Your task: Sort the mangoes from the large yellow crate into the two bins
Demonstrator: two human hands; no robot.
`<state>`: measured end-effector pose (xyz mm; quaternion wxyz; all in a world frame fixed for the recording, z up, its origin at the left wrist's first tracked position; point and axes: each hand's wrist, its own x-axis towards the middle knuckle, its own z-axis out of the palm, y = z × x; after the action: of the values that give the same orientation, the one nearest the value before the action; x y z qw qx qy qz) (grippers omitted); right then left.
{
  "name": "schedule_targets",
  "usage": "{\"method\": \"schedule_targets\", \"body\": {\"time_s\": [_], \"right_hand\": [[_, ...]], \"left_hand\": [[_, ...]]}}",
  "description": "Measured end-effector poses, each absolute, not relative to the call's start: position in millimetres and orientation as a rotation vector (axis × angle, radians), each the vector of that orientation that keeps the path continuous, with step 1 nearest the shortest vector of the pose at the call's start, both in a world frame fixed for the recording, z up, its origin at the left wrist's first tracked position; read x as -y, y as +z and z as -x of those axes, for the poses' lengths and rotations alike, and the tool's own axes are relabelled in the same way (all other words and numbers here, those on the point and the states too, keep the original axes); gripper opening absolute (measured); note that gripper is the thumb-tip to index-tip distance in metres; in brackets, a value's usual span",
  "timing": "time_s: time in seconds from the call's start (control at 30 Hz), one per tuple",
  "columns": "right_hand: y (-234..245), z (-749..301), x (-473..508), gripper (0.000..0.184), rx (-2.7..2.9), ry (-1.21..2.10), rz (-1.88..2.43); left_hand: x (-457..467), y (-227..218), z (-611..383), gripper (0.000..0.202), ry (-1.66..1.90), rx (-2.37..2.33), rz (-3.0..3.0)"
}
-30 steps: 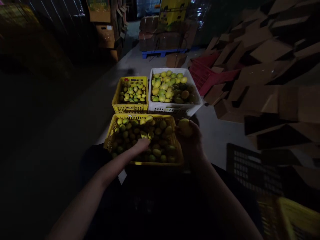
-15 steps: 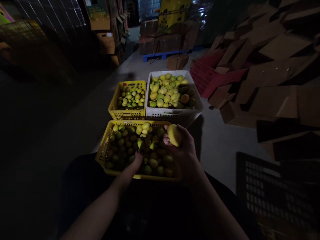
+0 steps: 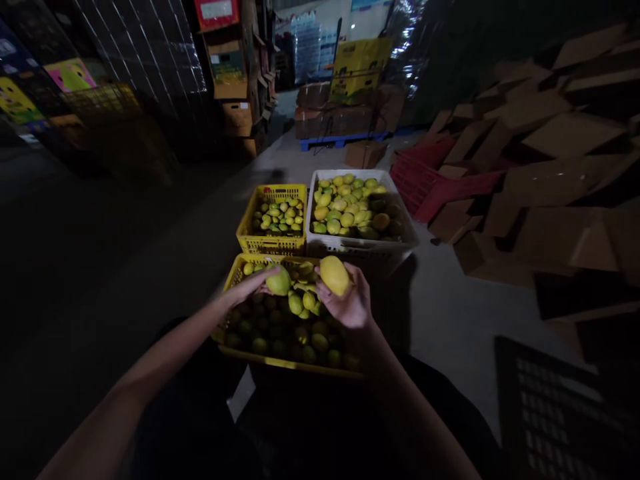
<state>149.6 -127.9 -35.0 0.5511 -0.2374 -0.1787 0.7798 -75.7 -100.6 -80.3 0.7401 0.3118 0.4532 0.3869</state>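
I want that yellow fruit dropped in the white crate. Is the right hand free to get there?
Probably yes: the right hand holds the yellow fruit just short of the white crate, with nothing between.

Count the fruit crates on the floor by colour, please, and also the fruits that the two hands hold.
Yellow crates: 2, the near yellow crate and the far yellow crate
White crates: 1, the white crate
Held fruits: 2, a greenish fruit in the left hand, a yellow fruit in the right hand
Total: 5

Left hand now up out of the near crate, green fruit in its grip, at 9 o'clock of the yellow fruit.
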Motion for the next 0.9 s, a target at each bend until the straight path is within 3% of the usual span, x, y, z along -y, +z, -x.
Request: {"method": "schedule_targets", "body": {"time_s": [0.1,0.2,0.4,0.7,0.9], "right_hand": [[-37.9,-139.3,131.9,0.019,0.534,1.816,0.623],[-48.2,-132.8,137.7,0.023,0.652,1.775,0.691],[-69.6,-125.8,148.0,0.027,0.932,1.559,0.814],[-60.9,-128.1,137.3,0.038,1.236,1.636,0.857],[-58.7,-125.8,143.1,0.019,1.027,1.666,0.790]], "left_hand": [[112.2,-37.6,72.9,0.051,0.997,-0.773,-0.547],[126.3,-25.1,65.7,0.059,1.156,-0.495,-0.315],[123.9,-40.8,61.9,0.043,1.272,-0.496,-0.097],[118.0,-26.1,67.1,0.038,1.232,-0.349,-0.216],[116.4,-25.8,69.8,0.028,1.283,-0.405,-0.248]]}}
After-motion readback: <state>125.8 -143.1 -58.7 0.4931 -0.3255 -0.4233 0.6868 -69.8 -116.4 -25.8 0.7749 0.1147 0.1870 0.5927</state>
